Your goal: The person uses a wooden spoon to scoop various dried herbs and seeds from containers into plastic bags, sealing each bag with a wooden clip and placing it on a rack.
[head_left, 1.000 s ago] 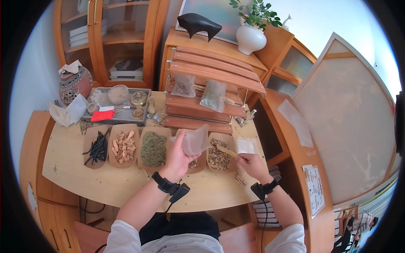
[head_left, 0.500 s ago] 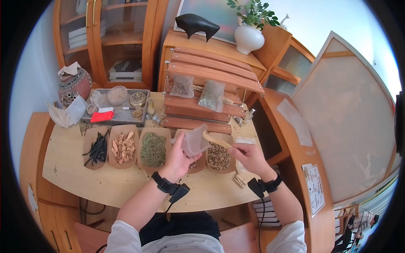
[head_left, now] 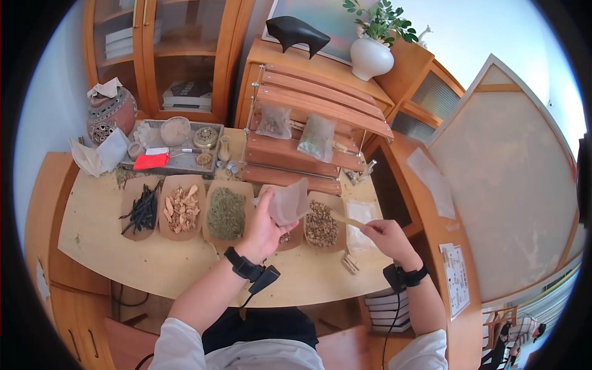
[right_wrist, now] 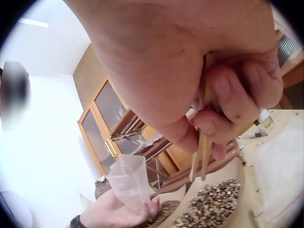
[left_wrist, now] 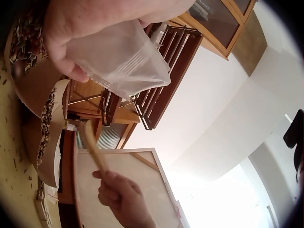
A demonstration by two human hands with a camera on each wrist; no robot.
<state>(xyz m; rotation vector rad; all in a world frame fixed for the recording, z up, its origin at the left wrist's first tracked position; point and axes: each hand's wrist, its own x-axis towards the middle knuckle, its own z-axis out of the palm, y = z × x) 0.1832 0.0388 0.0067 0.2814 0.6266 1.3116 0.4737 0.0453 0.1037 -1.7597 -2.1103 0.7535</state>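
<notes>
Item: pouch (head_left: 290, 203), translucent, upright above the palm of the left hand (head_left: 261, 237), whose thumb and fingers curl round its lower part; no contents make out through the wall
Handling, as judged: very light, thin and limp, apt to crease or fold shut under a squeeze; best held low by the sides, lightly, the upper edge left free

Item: wooden utensil (head_left: 349, 220), pale and slender, pinched near its rear end by thumb and fingers of the right hand (head_left: 391, 239), the tip pointing away from that hand towards the pouch
Handling, as judged: light, stiff, dry, not slippery; best taken at the rear end

Item: speckled pieces (head_left: 321, 224), in a paper tray beyond and between the hands; likely loose, prone to roll off

Item: wooden clips (head_left: 350, 264), on the table (head_left: 296, 287), just beside the right hand
</notes>
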